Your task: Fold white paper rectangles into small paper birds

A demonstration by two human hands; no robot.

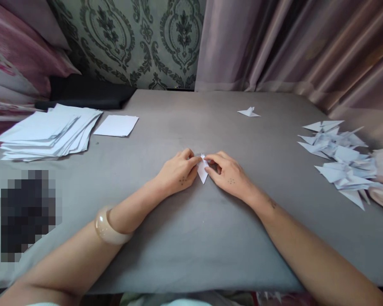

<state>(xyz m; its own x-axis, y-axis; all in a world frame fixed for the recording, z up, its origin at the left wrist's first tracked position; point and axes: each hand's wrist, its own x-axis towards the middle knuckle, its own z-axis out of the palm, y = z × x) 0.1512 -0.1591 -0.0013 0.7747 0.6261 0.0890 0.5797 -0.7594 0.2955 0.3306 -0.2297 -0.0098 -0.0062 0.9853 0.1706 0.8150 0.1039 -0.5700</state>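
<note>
A small white folded paper (203,172), shaped like a narrow kite with its point toward me, is held between both hands over the middle of the table. My left hand (181,170) pinches its upper left edge between thumb and fingers. From the other side, my right hand (227,172) grips the upper right edge, thumb lower and fingertips near the top. Small split tips show at the paper's far end. Some of the folds there are hidden by my fingertips.
Grey cloth covers the table (166,246). Stacked white paper (51,134) and a smaller pile of square sheets (116,126) lie left. One folded paper crane (250,112) sits at the back; several more form a heap (344,157) at right. Black fabric (89,91) lies behind the stack.
</note>
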